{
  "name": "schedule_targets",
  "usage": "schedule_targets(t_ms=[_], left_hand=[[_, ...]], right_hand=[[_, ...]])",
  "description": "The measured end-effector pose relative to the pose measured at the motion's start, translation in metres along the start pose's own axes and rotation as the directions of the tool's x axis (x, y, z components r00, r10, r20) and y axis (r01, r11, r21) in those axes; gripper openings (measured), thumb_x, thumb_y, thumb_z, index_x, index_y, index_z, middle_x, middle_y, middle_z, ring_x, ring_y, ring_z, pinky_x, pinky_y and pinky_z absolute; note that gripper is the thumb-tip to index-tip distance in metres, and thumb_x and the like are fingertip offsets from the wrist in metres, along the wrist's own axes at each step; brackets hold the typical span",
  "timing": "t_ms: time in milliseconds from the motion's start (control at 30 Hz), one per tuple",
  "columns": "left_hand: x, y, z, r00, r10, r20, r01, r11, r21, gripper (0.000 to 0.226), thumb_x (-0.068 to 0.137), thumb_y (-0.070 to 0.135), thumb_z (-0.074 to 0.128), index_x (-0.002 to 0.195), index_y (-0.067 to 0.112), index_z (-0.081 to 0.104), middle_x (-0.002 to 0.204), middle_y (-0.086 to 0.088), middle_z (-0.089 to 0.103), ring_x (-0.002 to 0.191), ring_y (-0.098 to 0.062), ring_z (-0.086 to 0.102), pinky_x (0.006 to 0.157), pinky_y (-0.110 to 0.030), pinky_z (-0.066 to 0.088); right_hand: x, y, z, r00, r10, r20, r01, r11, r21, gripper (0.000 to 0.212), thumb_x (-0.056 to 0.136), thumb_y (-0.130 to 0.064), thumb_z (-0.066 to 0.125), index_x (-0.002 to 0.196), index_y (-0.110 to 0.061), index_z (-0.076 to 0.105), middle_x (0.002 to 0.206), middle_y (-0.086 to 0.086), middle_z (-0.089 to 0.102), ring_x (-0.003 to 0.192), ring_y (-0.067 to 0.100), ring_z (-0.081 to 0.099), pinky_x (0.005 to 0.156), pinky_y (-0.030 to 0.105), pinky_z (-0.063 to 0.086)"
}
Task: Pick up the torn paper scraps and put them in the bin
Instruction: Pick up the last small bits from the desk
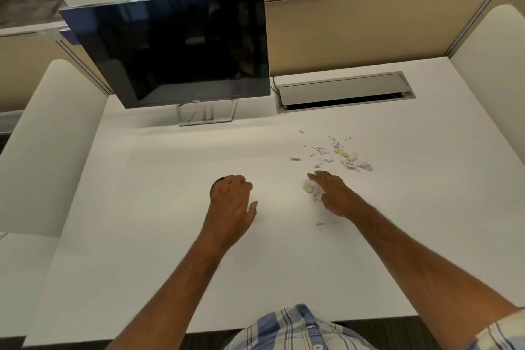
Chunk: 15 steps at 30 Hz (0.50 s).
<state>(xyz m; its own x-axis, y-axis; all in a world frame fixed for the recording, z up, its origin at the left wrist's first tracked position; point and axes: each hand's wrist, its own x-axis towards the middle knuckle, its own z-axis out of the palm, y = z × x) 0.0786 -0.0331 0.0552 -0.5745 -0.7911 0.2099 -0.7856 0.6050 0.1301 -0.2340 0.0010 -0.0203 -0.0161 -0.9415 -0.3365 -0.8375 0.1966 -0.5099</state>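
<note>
On the desk: a wide white desk top (159, 236) carries everything described below.
Scattered scraps: a loose cluster of small torn white and cream paper scraps (336, 152) lies right of centre, beyond the right hand and apart from it.
Right hand: the right hand (333, 194) lies low over the desk, fingers pointing away, curled round a crumpled wad of white and cream paper (312, 187) at its thumb side.
Stray bit: one tiny torn paper fleck (320, 224) lies on the desk just beside the right wrist, on its near side.
Left hand: the left hand (231, 202) sits left of the wad, well apart from every scrap, fingers curled over the edge of a dark round object (216, 183) that is mostly hidden; I cannot tell what it is.
Behind: a black flat monitor (181, 48) on a silver stand, with a grey cable hatch (343, 91) to its right.
</note>
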Motion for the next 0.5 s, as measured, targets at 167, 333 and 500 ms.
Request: schedule_targets(t_ms=[167, 333, 500], left_hand=[[0.002, 0.044, 0.022, 0.991, 0.05, 0.123, -0.013, 0.961, -0.278, 0.032, 0.091, 0.029, 0.064, 0.118, 0.012, 0.058, 0.12, -0.002, 0.052, 0.109, -0.025, 0.052, 0.092, -0.037, 0.047], [0.005, 0.077, 0.056, 0.929, -0.034, 0.369, 0.174, 0.919, -0.354, 0.045, 0.094, 0.034, 0.063, 0.132, 0.015, 0.051, 0.134, 0.002, 0.044, 0.123, -0.022, 0.045, 0.095, -0.038, 0.05], [0.018, 0.098, 0.08, 0.833, -0.121, 0.541, 0.348, 0.874, -0.34, 0.071, 0.088, 0.043, 0.072, 0.147, 0.018, 0.041, 0.148, 0.001, 0.036, 0.133, -0.022, 0.038, 0.106, -0.038, 0.044]], right_hand=[[0.004, 0.006, 0.002, 0.97, -0.152, 0.191, 0.19, 0.962, -0.198, 0.08, 0.094, 0.007, 0.037, 0.155, -0.044, 0.027, 0.169, -0.012, 0.011, 0.154, 0.022, 0.016, 0.124, 0.04, 0.021], [-0.008, 0.015, 0.001, 0.961, -0.154, 0.23, 0.205, 0.955, -0.216, 0.081, 0.091, 0.01, 0.036, 0.158, -0.035, 0.028, 0.169, -0.008, 0.009, 0.156, 0.015, 0.007, 0.126, 0.036, 0.016], [-0.027, 0.027, -0.009, 0.952, -0.115, 0.284, 0.166, 0.973, -0.163, 0.084, 0.085, 0.0, 0.051, 0.159, -0.032, 0.026, 0.169, -0.011, 0.005, 0.156, 0.011, 0.004, 0.123, 0.031, 0.022]])
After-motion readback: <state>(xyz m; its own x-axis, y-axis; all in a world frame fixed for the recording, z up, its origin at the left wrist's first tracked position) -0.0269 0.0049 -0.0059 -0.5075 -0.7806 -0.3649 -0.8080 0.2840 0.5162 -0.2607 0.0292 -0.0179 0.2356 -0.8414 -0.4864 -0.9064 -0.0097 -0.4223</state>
